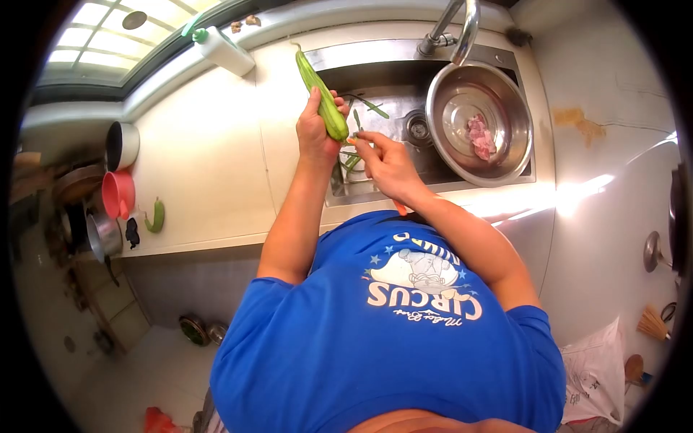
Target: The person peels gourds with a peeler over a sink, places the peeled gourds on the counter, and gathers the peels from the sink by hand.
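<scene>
My left hand [317, 130] is wrapped round a long green gourd [315, 90], which tilts over the left edge of the sink. Close to the gourd's lower end, my right hand [386, 160] has its fingers closed on a small tool with an orange part, mostly hidden by the fingers. Green peel strips [372, 107] lie in the metal sink [393, 96] below. Right of my hands, a steel bowl [444, 137] holds pieces of raw meat [480, 137].
A faucet [468, 32] arches over the bowl. On the counter [209, 144] at the left are a green pepper [155, 216], a red cup [118, 193] and pots. A white bottle [224, 52] stands by the window.
</scene>
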Demonstrator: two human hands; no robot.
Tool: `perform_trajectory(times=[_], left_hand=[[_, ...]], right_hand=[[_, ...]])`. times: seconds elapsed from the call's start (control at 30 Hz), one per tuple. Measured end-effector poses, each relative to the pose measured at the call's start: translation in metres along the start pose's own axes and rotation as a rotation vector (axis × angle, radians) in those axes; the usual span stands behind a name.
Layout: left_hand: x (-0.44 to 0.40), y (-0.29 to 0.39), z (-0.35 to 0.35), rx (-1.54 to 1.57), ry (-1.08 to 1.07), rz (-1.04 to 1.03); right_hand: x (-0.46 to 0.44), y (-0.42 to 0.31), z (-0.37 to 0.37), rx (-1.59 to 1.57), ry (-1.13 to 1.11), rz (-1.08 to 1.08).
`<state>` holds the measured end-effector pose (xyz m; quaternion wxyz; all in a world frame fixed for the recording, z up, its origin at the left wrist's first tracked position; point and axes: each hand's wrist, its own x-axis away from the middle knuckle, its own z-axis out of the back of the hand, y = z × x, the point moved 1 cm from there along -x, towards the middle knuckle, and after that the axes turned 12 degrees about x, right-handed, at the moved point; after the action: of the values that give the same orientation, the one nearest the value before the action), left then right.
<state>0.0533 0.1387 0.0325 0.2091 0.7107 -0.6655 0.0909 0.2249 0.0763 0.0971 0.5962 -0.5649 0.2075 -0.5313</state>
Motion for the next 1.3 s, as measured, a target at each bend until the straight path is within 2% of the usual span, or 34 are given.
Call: perform_trajectory(times=[0.07,0.17,0.23,0.27,0.4,0.5,0.53,0.63,0.8,0.87,0.97,1.03,1.17,1.3], left_hand=[[0.002,0.006,0.004,0.001,-0.006,-0.021],[0.020,0.010,-0.017,-0.350,-0.093,-0.140],[0.030,0.013,-0.014,-0.618,-0.145,-0.156],[0.035,0.016,-0.014,-0.753,-0.172,-0.162],[0.047,0.023,-0.016,-1.054,-0.184,-0.102],[0.055,0.028,-0.018,-1.209,-0.161,0.049],[0.059,0.026,-0.023,-1.352,-0.142,0.048],[0.072,0.027,-0.029,-1.572,-0.216,0.125],[0.083,0.027,-0.026,-1.585,-0.259,0.314],[0.082,0.028,-0.024,-1.651,-0.291,0.368],[0.098,0.023,-0.046,-1.645,-0.353,0.414],[0.097,0.026,-0.037,-1.576,-0.357,0.477],[0.101,0.034,-0.022,-1.444,-0.355,0.568],[0.103,0.033,-0.018,-1.472,-0.380,0.514]], right_hand=[[0.010,0.003,0.003,-0.002,-0.118,-0.072],[0.002,0.014,0.019,0.103,0.077,0.081],[-0.006,0.012,0.031,0.000,0.118,0.176],[-0.009,0.013,0.038,0.067,0.132,0.261],[-0.014,0.016,0.063,0.299,0.162,0.507],[-0.015,0.008,0.079,0.495,0.112,0.548],[-0.014,0.000,0.084,0.552,0.087,0.535],[-0.020,-0.004,0.092,0.706,0.111,0.721],[-0.030,-0.009,0.099,1.001,-0.041,0.876],[-0.035,-0.010,0.093,1.022,-0.148,0.929],[-0.039,-0.010,0.079,1.075,-0.272,0.959],[-0.042,-0.012,0.074,1.075,-0.335,0.991],[-0.043,-0.001,0.096,0.986,-0.329,0.975],[-0.046,0.004,0.095,0.976,-0.330,0.966]])
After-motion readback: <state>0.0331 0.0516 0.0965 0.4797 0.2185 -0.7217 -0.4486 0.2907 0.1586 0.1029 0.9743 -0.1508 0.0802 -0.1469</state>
